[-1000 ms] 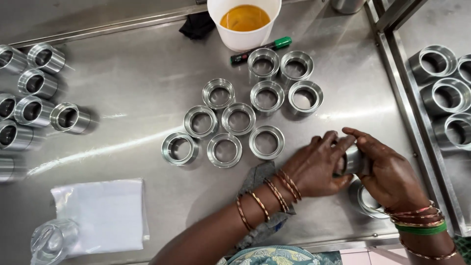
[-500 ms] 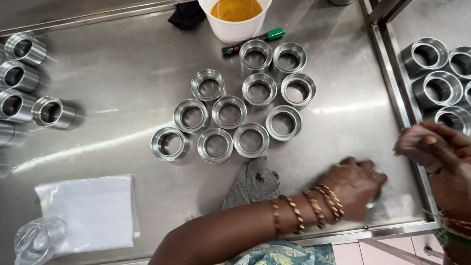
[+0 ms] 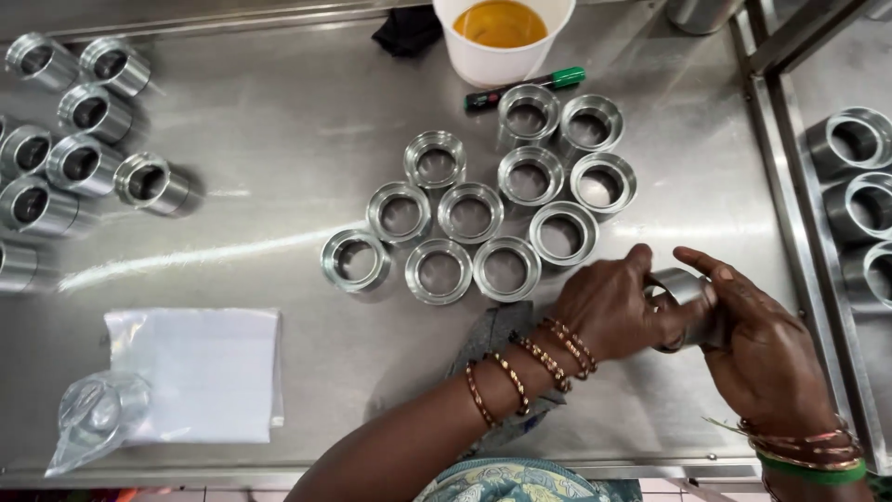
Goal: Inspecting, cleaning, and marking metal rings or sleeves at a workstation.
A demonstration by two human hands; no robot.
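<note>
Pretty crowded steel desk (image 3: 279,214) here. In the middle there's a cluster of shiny metal rings (image 3: 471,212) standing open side up, packed close together, some touching their neighbours. The nearest one of those, the ring (image 3: 563,233) at the cluster's right edge, sits just beside the left hand's knuckles, so there isn't much room on that side. Behind the cluster is a white cup (image 3: 502,42) with orange-yellow liquid, and a marker with a green cap (image 3: 526,89) lying in front of it, touching or nearly touching the back rings. A small dark thing (image 3: 409,30) sits left of the cup, can't tell what it is. Far left there's a bunch of taller metal sleeves (image 3: 79,163) lying on their sides. Near the front left, a white folded sheet (image 3: 200,372) with a clear plastic bag (image 3: 93,414) partly on top of it. A grey cloth (image 3: 502,339) is on the desk under the left forearm. Off to the right, on a separate steel surface past a rail, more big sleeves (image 3: 850,144).

The thing being handled is a metal sleeve (image 3: 686,296), same polished silver look, short cylinder, held just above the desk at front right, well clear of the cluster. Most of it is hidden by the fingers. The left hand (image 3: 613,307) is curled around its left side, and the right hand (image 3: 767,349) grips it from the right with thumb and fingers pinching over the top. Both wrists have bangles.
</note>
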